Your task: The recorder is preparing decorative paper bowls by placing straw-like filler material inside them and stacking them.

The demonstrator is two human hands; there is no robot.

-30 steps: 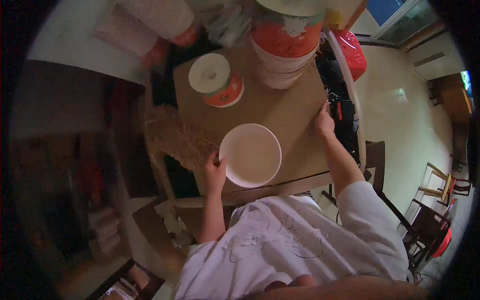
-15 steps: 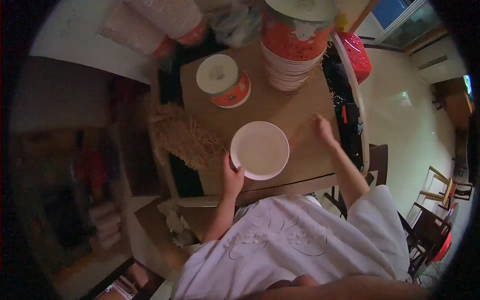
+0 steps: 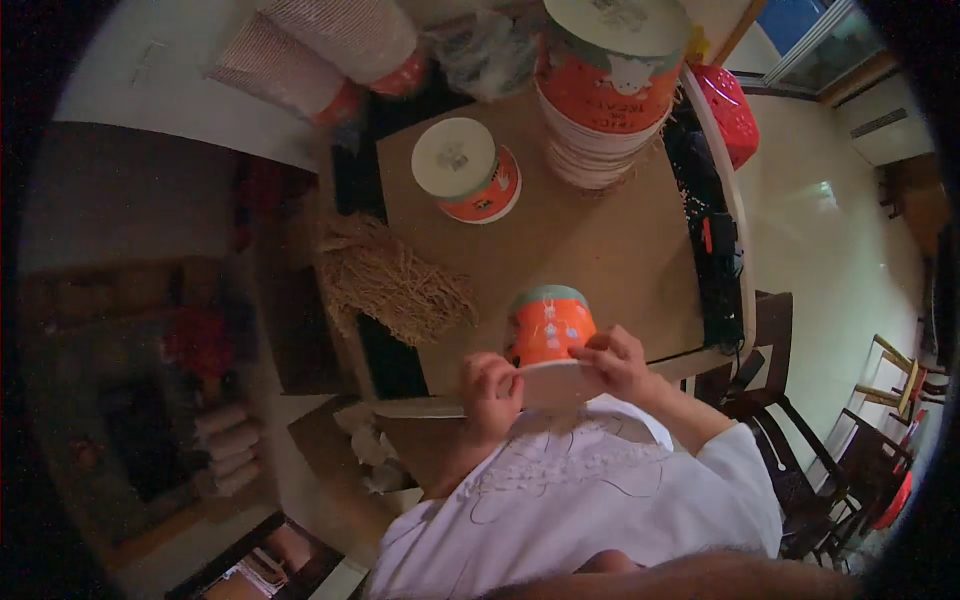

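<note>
Close to my body, at the table's near edge, an orange paper bucket (image 3: pixel 552 328) with a grey-green base band is tipped so its white rim faces me. My left hand (image 3: pixel 490 398) pinches the rim on its left side. On the other side, my right hand (image 3: pixel 618 365) grips the rim with bent fingers. Farther out stands an upside-down orange bucket (image 3: pixel 455 160), its pale base up. Left of the held bucket lies a heap of tan twisted paper cords (image 3: pixel 395 280).
A tall stack of nested orange buckets (image 3: pixel 605 95) stands at the far right of the brown cardboard sheet (image 3: pixel 600 240). More nested stacks (image 3: pixel 345 45) lean at the far left beside a clear plastic bag (image 3: pixel 485 55). A red basket (image 3: pixel 727 115) sits beyond the table's right edge.
The bucket has come toward me and tipped, so its orange side shows instead of its open inside. My right hand has moved left from the cardboard and taken hold of its rim.
</note>
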